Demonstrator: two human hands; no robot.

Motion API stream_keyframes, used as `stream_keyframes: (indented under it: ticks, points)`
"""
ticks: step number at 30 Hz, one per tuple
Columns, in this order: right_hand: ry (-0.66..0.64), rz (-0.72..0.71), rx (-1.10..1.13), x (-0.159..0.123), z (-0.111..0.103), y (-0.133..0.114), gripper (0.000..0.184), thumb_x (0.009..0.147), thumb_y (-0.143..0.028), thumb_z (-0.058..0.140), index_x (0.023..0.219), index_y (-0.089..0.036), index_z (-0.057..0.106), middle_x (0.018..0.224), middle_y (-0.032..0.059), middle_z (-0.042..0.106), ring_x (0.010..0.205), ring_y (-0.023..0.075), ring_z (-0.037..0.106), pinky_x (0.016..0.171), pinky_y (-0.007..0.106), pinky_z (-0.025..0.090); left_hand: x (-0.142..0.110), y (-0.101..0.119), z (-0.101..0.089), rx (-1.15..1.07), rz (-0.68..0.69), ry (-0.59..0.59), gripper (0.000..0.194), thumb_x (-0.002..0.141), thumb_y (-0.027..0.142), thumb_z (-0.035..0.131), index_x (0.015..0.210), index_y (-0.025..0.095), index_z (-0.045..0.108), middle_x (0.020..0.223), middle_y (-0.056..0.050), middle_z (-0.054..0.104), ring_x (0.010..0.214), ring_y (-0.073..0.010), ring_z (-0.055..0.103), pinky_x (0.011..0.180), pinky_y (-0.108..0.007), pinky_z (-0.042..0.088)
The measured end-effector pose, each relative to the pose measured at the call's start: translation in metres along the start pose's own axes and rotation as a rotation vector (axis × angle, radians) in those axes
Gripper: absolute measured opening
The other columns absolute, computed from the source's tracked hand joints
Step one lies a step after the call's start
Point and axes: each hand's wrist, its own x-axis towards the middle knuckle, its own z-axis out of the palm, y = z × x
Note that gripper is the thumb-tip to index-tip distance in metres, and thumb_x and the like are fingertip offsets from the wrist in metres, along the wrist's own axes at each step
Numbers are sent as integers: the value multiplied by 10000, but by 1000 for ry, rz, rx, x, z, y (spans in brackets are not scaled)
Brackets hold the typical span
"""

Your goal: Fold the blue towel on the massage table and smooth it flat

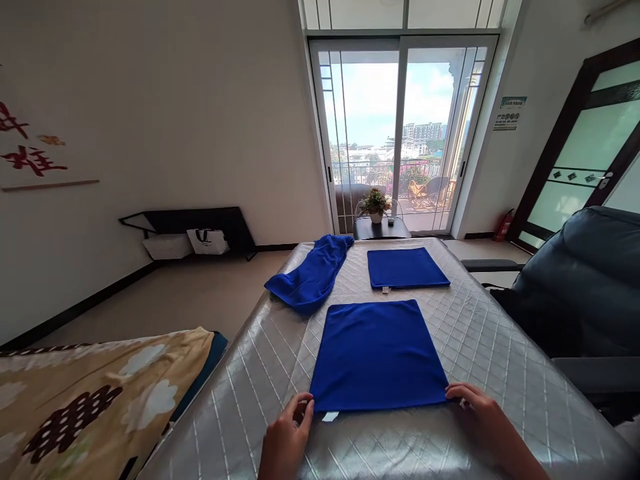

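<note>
Left hand (286, 427) and right hand (480, 415) reach in at 6 o'clock, their fingers drawn narrow at the near corners of a flat square blue towel (377, 357); whether they pinch the cloth or only touch it cannot be told. A small white tag (330, 417) pokes from the towel's near edge. It lies on a quilted silver desk (500, 360). A second flat blue towel (407, 267) sits at 12 o'clock, a crumpled blue towel (310, 279) at 11 o'clock. Beyond, a potted plant (375, 205) stands on a small dark table (383, 230). A floral blanket (85, 407) lies at 8 o'clock, a dark armchair (585, 287) at 3 o'clock.
</note>
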Motion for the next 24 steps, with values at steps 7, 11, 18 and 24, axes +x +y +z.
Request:
stream_keyframes:
  ticks: [7,11,18,24]
  points:
    - [0,-37,-52,-7,0,-3,237,931,-429,556,963,-308,757,1173,64,753,1023,254,731,915,361,585,-13,-4,3,106,21,75,294,872,485,484,919,316,720,890,-6,817,826,-235,777,682,-266,552]
    - [-4,-66,-63,-12,0,0,249,945,-437,554,980,-309,764,1163,64,760,1051,257,728,955,373,577,-17,-8,1,145,43,73,290,893,477,467,923,316,707,893,-7,817,856,-237,777,671,-267,541]
    - [19,-94,-106,-14,1,-5,293,959,-477,536,964,-312,779,1125,69,768,1009,256,746,911,362,601,-18,-12,7,311,68,7,311,915,373,396,926,284,694,905,-39,813,870,-250,766,822,-344,512]
    - [18,-111,-149,-20,-1,-8,296,979,-493,542,990,-308,774,1128,65,764,1039,238,731,942,349,585,-22,-16,9,398,109,6,378,946,370,340,1007,261,698,1017,-68,812,932,-269,758,861,-397,498]
